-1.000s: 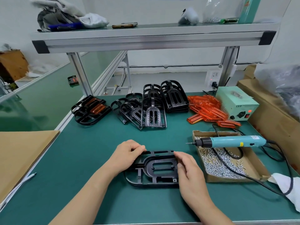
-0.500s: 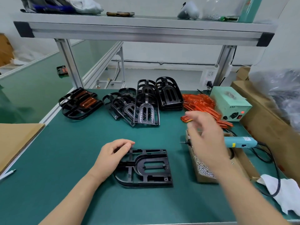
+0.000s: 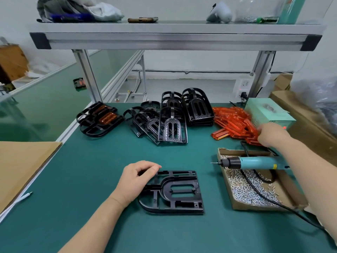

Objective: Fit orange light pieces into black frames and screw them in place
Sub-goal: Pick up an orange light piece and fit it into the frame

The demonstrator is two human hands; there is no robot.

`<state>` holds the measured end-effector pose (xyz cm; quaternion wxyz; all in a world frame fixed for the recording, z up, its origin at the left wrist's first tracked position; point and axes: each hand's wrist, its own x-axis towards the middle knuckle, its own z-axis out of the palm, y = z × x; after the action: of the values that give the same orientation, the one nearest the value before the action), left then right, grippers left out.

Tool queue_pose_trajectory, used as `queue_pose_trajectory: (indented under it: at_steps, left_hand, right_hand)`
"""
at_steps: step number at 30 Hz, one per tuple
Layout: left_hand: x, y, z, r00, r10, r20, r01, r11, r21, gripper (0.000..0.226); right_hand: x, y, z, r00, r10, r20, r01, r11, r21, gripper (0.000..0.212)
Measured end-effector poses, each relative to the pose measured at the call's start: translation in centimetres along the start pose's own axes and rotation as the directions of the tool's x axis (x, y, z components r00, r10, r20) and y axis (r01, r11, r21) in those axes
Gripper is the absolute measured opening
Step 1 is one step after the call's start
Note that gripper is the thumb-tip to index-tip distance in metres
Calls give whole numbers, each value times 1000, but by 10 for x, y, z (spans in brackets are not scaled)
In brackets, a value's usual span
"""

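Head view: on the green table (image 3: 73, 179), orange light pieces (image 3: 235, 123) are heaped far right and one black frame (image 3: 175, 192) lies near centre. The left hand (image 3: 135, 179) holds the frame's left corner with curled fingers. The right hand (image 3: 271, 136) is blurred at the heap, its grasp unclear.

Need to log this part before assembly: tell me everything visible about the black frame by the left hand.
The black frame is glossy plastic, lying flat on the green mat near the front edge. Its left end is rounded, its right end square; ribs and a U-shaped wall surround an empty rectangular opening, with small screw holes. Nothing is fitted in it. The left hand holds its far left corner.
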<state>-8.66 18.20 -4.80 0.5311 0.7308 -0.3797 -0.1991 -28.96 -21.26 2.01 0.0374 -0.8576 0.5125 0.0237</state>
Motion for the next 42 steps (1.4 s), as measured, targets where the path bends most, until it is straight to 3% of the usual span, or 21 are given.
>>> queue_pose_trajectory:
  at_steps: [5, 7, 10, 12, 16, 22, 28, 36, 39, 42]
  left_hand:
    - [2, 1, -2, 998, -17, 53, 15, 999, 43, 13]
    - [2, -3, -3, 998, -25, 61, 22, 998, 61, 20]
    - [3, -8, -4, 998, -30, 61, 25, 996, 85, 31]
    - [4, -10, -4, 998, -17, 56, 12, 996, 93, 32]
    - [5, -10, -3, 999, -1, 54, -4, 996, 92, 33]
    - [6, -10, -3, 999, 3, 45, -8, 996, 93, 32]
    - [5, -8, -3, 999, 1, 51, -6, 995, 98, 32]
    - [6, -9, -3, 999, 0, 51, -5, 995, 98, 33]
    - [6, -10, -2, 999, 0, 52, -5, 995, 96, 34]
    - [6, -10, -3, 999, -1, 53, -4, 995, 100, 33]
  right_hand:
    - [0, 9, 9, 989, -29, -144, 30, 1000, 7, 16]
    - [0, 11, 12, 983, -41, -179, 53, 996, 66, 9]
    - [3, 9, 10, 992, -27, -123, 49, 982, 181, 39]
    - [4, 6, 7, 998, -39, -56, 47, 987, 155, 48]
    - [4, 1, 3, 1000, -16, 14, 15, 997, 79, 43]
    - [0, 9, 4, 1000, 8, -5, -7, 989, 147, 43]
    - [-8, 11, 4, 1000, 0, -25, 3, 995, 95, 18]
    - [-18, 15, 3, 998, -48, 40, 42, 989, 140, 19]
    - [-20, 14, 1, 995, -102, 0, 101, 987, 121, 15]
    - [-24, 11, -5, 980, -149, -135, 168, 975, 145, 14]
